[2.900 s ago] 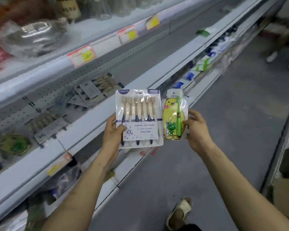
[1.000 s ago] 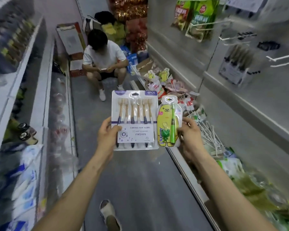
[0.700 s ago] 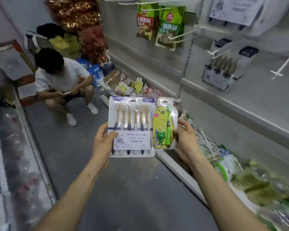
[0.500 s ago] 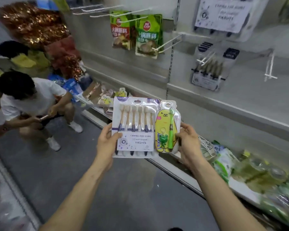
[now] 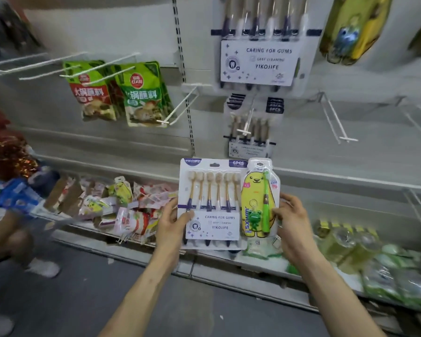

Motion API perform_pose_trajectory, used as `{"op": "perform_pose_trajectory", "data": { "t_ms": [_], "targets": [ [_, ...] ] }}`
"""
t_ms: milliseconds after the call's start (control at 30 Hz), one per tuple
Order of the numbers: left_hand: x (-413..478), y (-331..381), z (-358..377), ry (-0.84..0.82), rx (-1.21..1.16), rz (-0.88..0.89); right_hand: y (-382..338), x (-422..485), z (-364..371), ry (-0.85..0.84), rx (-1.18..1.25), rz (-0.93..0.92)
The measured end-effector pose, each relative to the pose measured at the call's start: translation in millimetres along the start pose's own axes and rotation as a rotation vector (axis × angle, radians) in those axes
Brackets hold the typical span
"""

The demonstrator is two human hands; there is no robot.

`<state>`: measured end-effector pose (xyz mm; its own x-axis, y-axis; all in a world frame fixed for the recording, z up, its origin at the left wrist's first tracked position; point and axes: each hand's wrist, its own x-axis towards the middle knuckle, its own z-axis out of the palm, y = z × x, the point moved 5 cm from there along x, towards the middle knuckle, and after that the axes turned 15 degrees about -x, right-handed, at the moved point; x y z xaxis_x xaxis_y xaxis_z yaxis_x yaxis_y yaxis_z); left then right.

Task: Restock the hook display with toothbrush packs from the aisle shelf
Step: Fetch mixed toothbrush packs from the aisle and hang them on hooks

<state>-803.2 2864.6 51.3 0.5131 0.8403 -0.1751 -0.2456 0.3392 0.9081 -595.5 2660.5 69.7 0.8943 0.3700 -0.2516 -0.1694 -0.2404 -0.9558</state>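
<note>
Shop aisle, pale slotted back panel (image 5: 374, 147) set with white wire hooks; green sauce pouches (image 5: 141, 93) hang at left. Both hands are raised before the display, packs face-out with hang-holes uppermost. My judgement is that this lets them be matched to their rows and slid straight onto a hook. Left hand (image 5: 170, 222) grips the six-brush pack (image 5: 210, 203) by its left edge, thumb across the front. Right hand (image 5: 292, 222) pinches the yellow bear toothbrush pack (image 5: 259, 203) by its right edge. The packs sit side by side, edges slightly overlapping. A matching upper card (image 5: 260, 62) hangs directly above, a lower card (image 5: 249, 135) beneath it, and a bare hook (image 5: 336, 120) to the right. The upper card's top is cut off. A hanging yellow pack (image 5: 353, 27) is blurred. Fingers behind both held packs are hidden. Loose packets (image 5: 131, 210) on the low shelf are too smeared to identify.
</note>
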Motion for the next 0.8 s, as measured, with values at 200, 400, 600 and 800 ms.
{"op": "perform_pose_trajectory", "data": {
  "t_ms": [200, 400, 600, 800],
  "targets": [
    [34, 6, 37, -0.173, -0.024, -0.039, -10, 9, -23, 0.183, 0.042, 0.010],
    [45, 18, 54, -0.255, -0.033, -0.047, -28, 11, -38, 0.282, 0.092, -0.019],
    [42, 24, 61, -0.274, -0.047, -0.023, -13, 9, -57, 0.363, 0.181, 0.038],
    [35, 22, 66, -0.266, -0.060, -0.006, -7, 3, -73, 0.400, 0.172, 0.046]
  ]
}}
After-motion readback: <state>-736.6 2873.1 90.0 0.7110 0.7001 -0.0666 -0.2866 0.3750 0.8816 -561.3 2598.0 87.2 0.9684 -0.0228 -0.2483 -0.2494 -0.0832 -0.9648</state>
